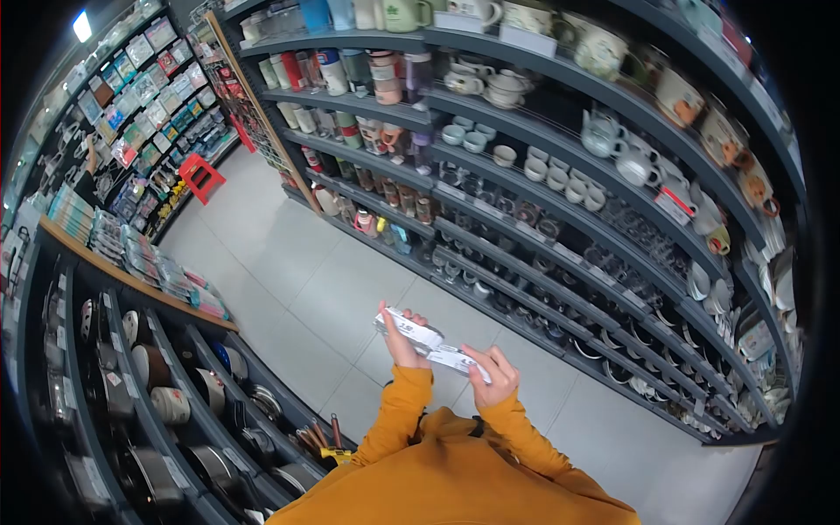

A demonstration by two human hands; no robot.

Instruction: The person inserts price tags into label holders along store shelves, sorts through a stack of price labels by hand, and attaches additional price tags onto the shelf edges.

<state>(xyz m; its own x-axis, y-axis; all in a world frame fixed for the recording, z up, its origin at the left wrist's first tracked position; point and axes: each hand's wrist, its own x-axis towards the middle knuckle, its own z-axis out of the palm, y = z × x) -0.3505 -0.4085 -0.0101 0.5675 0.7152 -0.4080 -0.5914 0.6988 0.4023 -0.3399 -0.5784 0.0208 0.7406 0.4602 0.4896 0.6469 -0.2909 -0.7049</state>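
Note:
In front of my chest, my left hand [400,343] is closed on a stack of white price labels [415,329] with dark print. My right hand [497,378] grips a second white price label [457,358], its fingers along the right end. The two sets meet or overlap between my hands, and whether they are joined is unclear. Both hands are held above the tiled floor, with mustard-yellow sleeves reaching to the wrists. The print is too small to read surely.
Shelves of teapots [637,164], cups [557,179] and tumblers [385,77] rise ahead and right. Pots and pans [171,405] fill the racks at left. A red stool [202,178] stands farther down the tiled aisle [289,254], near hanging packets [140,48].

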